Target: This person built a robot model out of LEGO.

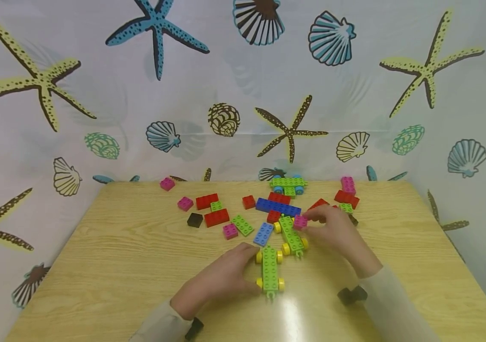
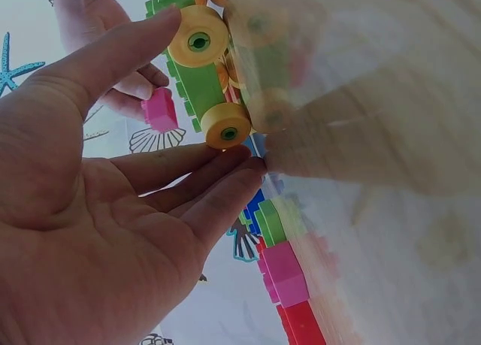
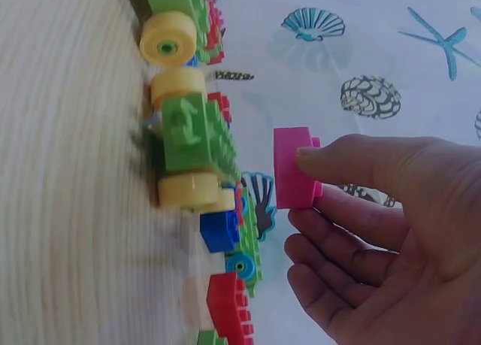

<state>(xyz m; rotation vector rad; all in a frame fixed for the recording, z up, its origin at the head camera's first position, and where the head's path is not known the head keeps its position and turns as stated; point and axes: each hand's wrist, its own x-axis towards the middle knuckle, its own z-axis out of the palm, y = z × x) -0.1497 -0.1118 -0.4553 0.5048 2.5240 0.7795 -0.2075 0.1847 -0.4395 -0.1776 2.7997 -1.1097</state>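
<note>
Left hand [image 1: 230, 273] I see spread quite wide, its thumb at one yellow wheel [image 1: 260, 283] and its fingers at another, beside the nearer green wheeled base [image 1: 270, 270], which stands on the wooden table [image 1: 140, 270]. Just beyond, to the right, is the second green wheeled base [image 1: 291, 233]. Over it, my right hand [image 1: 332, 230] pinches one pink square brick [image 1: 300, 222] between thumb and fingers. Farther lies a long blue brick [image 1: 278, 207]; near the far edge stands a green base with blue wheels [image 1: 287, 183].
</note>
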